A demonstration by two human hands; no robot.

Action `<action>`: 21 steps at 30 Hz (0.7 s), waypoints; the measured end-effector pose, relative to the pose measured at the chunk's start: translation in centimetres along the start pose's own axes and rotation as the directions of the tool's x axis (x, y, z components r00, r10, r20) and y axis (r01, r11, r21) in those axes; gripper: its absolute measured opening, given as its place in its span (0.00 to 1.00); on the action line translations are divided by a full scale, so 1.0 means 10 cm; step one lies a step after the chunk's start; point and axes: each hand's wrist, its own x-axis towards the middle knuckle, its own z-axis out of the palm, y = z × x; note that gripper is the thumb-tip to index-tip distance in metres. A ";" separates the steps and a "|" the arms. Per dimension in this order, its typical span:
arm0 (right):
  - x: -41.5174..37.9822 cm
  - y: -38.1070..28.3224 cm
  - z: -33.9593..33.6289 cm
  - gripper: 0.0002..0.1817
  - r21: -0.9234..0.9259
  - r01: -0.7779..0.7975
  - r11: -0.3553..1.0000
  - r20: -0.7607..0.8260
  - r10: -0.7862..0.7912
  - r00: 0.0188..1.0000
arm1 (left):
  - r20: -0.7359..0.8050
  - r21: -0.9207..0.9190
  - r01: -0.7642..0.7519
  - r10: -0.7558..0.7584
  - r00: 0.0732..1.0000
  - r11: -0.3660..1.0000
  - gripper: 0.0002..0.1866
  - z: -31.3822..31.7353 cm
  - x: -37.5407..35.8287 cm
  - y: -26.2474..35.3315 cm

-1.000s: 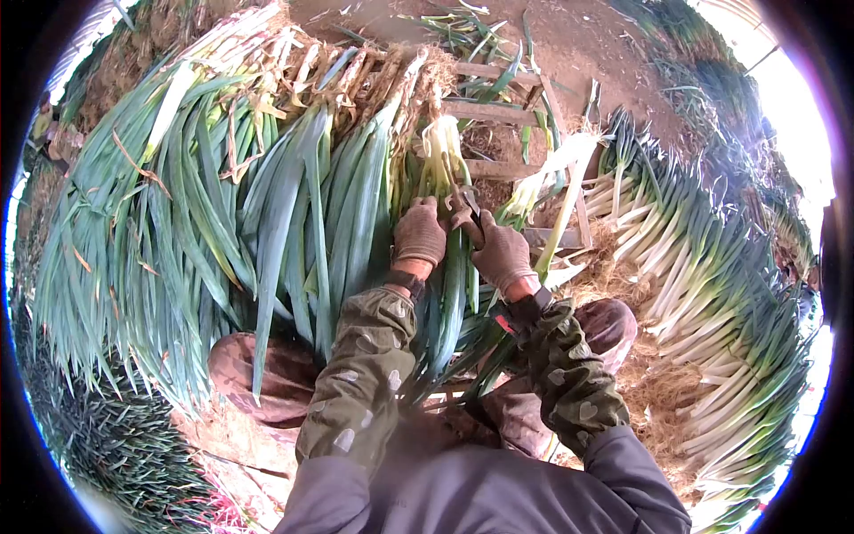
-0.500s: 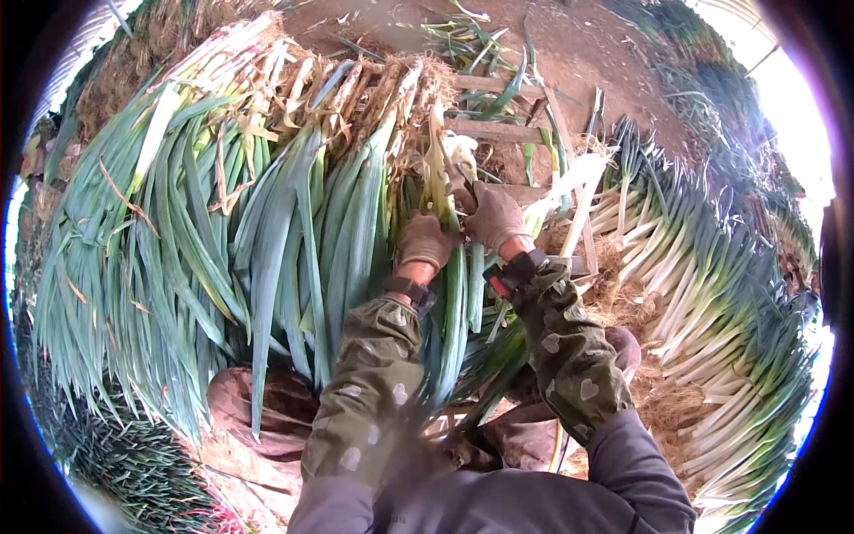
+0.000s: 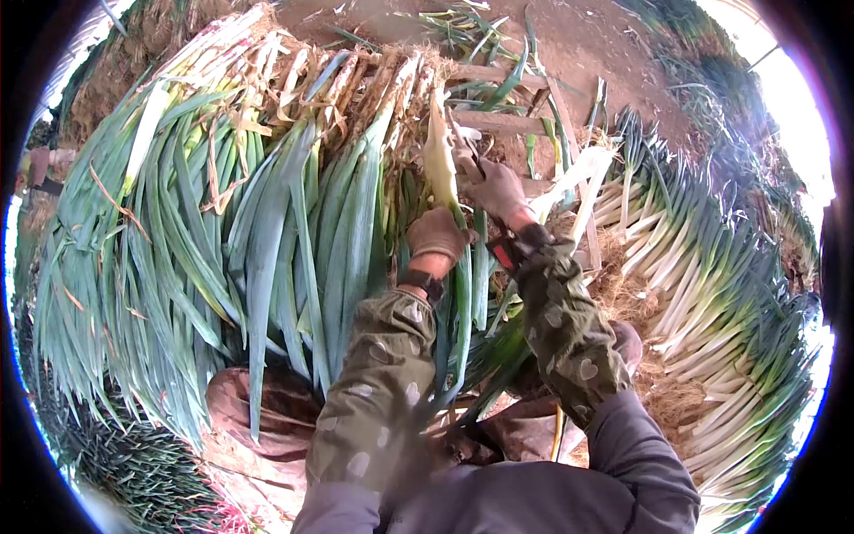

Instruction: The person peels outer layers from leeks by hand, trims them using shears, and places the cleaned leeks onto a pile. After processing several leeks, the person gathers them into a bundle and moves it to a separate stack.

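Fingers of the gloved left hand [image 3: 438,233] clamp the leek [image 3: 442,160] mid-stalk above the lap, the right hand [image 3: 495,189] seemingly pinching a small blade near its pale top; long, light, bendy, best gripped on the firm shank.

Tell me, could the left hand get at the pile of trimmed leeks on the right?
Probably not as things stand: the left hand grips a leek, and the right hand and its arm lie between it and the trimmed leeks.
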 end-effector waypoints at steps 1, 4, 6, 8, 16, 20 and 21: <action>-0.16 0.08 0.01 0.26 0.166 0.067 0.984 -0.020 -0.065 0.998 | 0.014 -0.041 0.010 -0.009 1.000 0.999 0.33 -0.02 0.01 -0.02; -0.90 0.15 -0.14 0.27 0.318 0.013 0.948 0.086 -0.042 0.995 | -0.076 -0.233 -0.085 0.069 0.995 0.969 0.31 0.05 0.06 -0.22; -1.42 0.15 -0.24 0.28 0.343 -0.026 0.939 0.138 -0.023 0.990 | 0.156 -0.733 0.044 0.105 0.982 0.678 0.32 0.24 0.26 -0.52; -1.84 0.15 -0.35 0.31 0.350 -0.051 0.936 0.162 -0.007 0.987 | 0.238 -0.785 0.142 0.081 0.968 0.604 0.26 0.18 0.22 -0.51; -2.73 0.30 -0.39 0.31 0.212 -0.077 0.974 0.119 0.053 0.991 | 0.167 -0.370 -0.059 0.129 0.977 0.927 0.22 0.33 -0.27 -0.11; -2.87 0.38 -0.43 0.31 0.232 -0.069 0.970 0.092 0.049 0.995 | 0.065 -0.290 -0.142 0.168 0.984 0.946 0.18 0.45 -0.50 -0.06; -2.91 0.40 -0.42 0.31 0.216 -0.061 0.975 0.079 0.044 0.996 | 0.022 -0.284 -0.164 0.177 0.984 0.945 0.18 0.44 -0.49 -0.06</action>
